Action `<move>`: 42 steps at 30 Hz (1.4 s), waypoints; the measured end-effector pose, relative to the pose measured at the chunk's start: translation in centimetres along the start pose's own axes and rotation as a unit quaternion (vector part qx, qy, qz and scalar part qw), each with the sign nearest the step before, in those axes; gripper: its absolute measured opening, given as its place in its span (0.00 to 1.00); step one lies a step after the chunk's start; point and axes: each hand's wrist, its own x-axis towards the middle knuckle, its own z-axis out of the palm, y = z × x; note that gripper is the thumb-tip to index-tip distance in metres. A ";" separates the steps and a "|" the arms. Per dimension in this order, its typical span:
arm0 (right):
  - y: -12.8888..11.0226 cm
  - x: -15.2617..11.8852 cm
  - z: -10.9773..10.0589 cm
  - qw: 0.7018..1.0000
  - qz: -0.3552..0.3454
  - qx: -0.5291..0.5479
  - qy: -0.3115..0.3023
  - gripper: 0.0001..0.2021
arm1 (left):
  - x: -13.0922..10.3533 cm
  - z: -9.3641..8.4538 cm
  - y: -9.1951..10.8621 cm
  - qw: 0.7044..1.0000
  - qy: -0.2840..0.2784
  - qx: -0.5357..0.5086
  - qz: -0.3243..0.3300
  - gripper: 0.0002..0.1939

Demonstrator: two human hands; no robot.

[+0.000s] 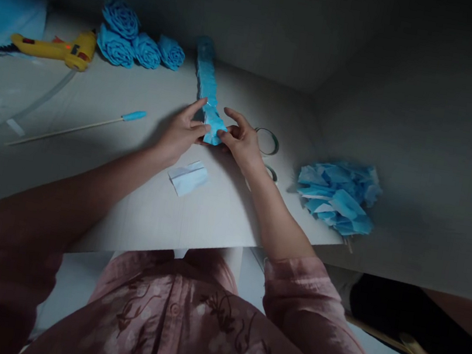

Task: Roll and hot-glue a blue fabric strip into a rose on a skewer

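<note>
A long strip of crinkled blue crepe paper (207, 78) runs from the far side of the table toward me. At its near end my left hand (183, 133) pinches the left edge between thumb and fingers, with the index finger stretched up along the strip. My right hand (243, 142) grips the near right corner with its thumb on top, and its index finger points away from the paper. The fingers under the strip are partly hidden. Just below the hands lies a folded piece of pale paper (188, 177).
Several rolled blue paper roses (117, 50) sit at the back left beside a yellow glue gun (77, 51). A thin stick with a blue tip (134, 115) lies on the left. Two tape rings (277, 144) are by my right wrist. Bunched blue paper petals (337, 195) rest at the table's right edge.
</note>
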 end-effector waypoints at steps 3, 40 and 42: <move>0.0 0.0 0.3 1.000 0.010 0.011 0.009 0.35 | 0.0 -0.1 0.3 1.000 -0.001 0.002 -0.003 0.36; -1.3 -1.3 -0.2 0.999 0.027 0.024 -0.006 0.28 | -0.1 -1.7 2.2 0.999 0.033 0.039 -0.012 0.14; -1.8 -1.7 -0.4 1.000 0.020 -0.003 -0.024 0.25 | -0.1 -2.0 2.2 0.995 0.060 0.075 0.019 0.16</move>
